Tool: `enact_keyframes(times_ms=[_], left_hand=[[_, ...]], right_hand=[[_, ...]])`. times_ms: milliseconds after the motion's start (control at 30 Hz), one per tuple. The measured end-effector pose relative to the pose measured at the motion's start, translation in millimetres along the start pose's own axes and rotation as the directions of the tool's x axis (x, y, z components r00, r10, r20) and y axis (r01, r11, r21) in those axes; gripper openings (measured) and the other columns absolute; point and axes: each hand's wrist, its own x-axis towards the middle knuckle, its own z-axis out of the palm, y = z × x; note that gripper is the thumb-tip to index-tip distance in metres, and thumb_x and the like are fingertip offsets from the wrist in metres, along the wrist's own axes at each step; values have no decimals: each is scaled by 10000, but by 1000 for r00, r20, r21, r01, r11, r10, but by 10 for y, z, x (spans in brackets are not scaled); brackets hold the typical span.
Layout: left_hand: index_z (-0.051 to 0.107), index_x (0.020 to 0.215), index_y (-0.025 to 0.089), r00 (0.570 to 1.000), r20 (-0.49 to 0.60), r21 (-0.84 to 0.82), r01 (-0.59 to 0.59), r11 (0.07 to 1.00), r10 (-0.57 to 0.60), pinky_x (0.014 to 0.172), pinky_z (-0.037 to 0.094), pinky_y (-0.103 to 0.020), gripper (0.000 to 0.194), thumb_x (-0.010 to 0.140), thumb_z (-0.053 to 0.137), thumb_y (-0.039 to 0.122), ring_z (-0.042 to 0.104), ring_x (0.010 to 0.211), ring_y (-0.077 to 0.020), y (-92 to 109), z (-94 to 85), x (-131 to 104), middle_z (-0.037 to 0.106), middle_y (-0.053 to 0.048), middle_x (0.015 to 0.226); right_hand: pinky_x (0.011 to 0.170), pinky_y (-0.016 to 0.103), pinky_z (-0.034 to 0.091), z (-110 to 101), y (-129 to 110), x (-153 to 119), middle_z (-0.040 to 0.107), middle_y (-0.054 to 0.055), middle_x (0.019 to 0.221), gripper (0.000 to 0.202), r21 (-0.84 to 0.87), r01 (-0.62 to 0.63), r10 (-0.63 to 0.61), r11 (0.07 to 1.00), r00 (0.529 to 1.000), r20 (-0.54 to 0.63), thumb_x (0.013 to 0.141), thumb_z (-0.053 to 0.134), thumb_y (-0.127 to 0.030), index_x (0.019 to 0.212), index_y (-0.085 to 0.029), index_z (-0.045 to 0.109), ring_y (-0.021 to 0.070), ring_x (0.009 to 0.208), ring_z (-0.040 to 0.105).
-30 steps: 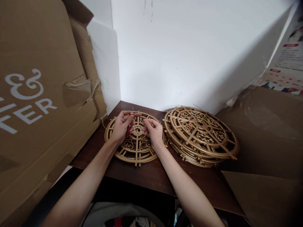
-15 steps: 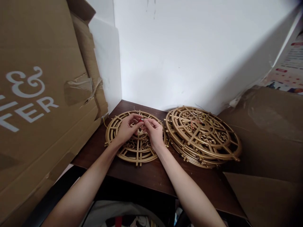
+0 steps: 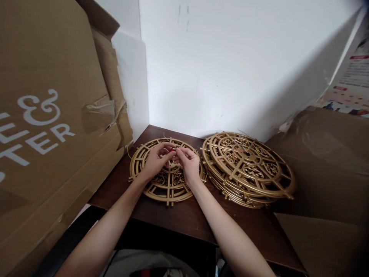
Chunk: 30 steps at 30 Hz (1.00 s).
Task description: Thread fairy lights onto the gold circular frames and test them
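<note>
Both hands meet over the centre of a round gold openwork frame (image 3: 169, 199), which lies flat on a dark brown table. My left hand (image 3: 157, 159) is closed, thumb and fingers pinching a small red piece (image 3: 172, 149) with a pale tip; its exact kind is too small to tell. Right beside it, my right hand (image 3: 188, 163) has its thumb and forefinger pressed together at the pale end of that piece. What lies between those right fingertips is hidden. Scrollwork in the frame shows below the hands, and thin yellow wires stick out at its edges.
To the right, a stack of similar gold frames (image 3: 248, 169) leans slightly, with loose yellow and red wires on top. A large cardboard box (image 3: 57, 115) stands at the left. Another cardboard box (image 3: 328, 154) is at the right. A white wall (image 3: 216, 69) rises behind the table (image 3: 178, 219).
The view has shifted slightly, so everything sits a little lower. Both hands stay together at the frame's centre, the fingertips moving only slightly around the red piece.
</note>
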Motion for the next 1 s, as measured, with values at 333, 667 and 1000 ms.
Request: enact_keyframes(times_ms=[333, 667, 1000], left_hand=[[630, 941, 160, 1000, -9, 2, -7, 1000, 7, 368, 461, -180, 290, 725, 730, 326, 530, 538, -95, -2, 0, 10, 584, -7, 736], [624, 932, 160, 1000, -14, 13, -16, 1000, 16, 368, 463, -175, 296, 725, 731, 344, 558, 587, -112, -5, -3, 2, 575, -10, 749], [612, 985, 174, 999, 11, 5, -36, 999, 35, 365, 467, -170, 308, 750, 719, 342, 568, 596, -108, -46, -17, 16, 574, -12, 794]], right_hand=[[503, 208, 510, 9, 16, -17, 693, -8, 637, 221, 41, 36, -36, 999, 999, -1, 687, 764, -337, 783, -156, 680, 101, 517, 623], [532, 215, 501, 15, -5, -6, 683, -7, 640, 213, 17, 26, -26, 1000, 1000, 12, 672, 773, -324, 764, -151, 689, 101, 547, 613], [513, 206, 480, -11, 14, 12, 669, -12, 596, 203, -2, 13, -13, 1000, 1000, 9, 668, 768, -315, 755, -151, 687, 97, 524, 603]])
